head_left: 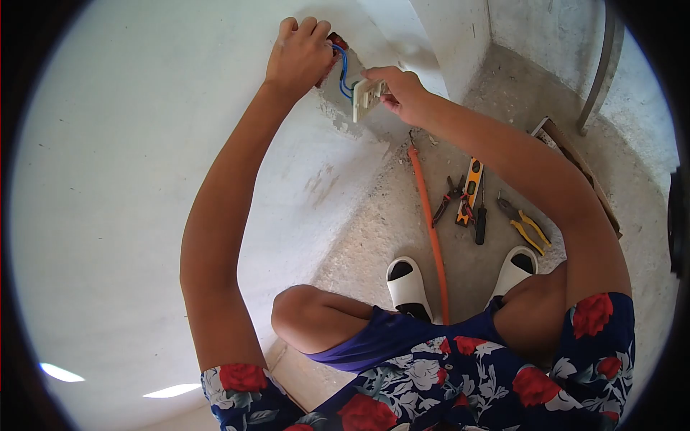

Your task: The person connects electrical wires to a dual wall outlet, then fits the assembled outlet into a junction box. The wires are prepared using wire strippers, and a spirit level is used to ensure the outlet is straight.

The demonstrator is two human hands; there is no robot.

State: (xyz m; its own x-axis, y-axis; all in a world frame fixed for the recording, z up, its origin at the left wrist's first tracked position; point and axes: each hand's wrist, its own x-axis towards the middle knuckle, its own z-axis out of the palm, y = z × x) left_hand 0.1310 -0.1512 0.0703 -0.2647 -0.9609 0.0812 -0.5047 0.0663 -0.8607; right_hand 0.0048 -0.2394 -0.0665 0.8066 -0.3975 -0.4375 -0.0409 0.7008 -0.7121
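A white outlet faceplate (366, 99) is held by its edge between the thumb and fingers of my right hand (404, 93), tilted away from the wall. Blue wires (344, 72) run from behind it up to a red wall box (336, 42) set into the wall. My left hand (300, 57) is at that box with its fingers curled over the near side. Whatever its fingertips pinch or touch is hidden behind the hand.
An orange conduit (429, 226) lies along the concrete floor between my white slides. To its right are red-handled pliers (448, 201), a yellow spirit level (471, 190), a black-handled screwdriver (481, 224) and yellow-handled pliers (525, 224). A box (557, 136) stands beyond my right arm.
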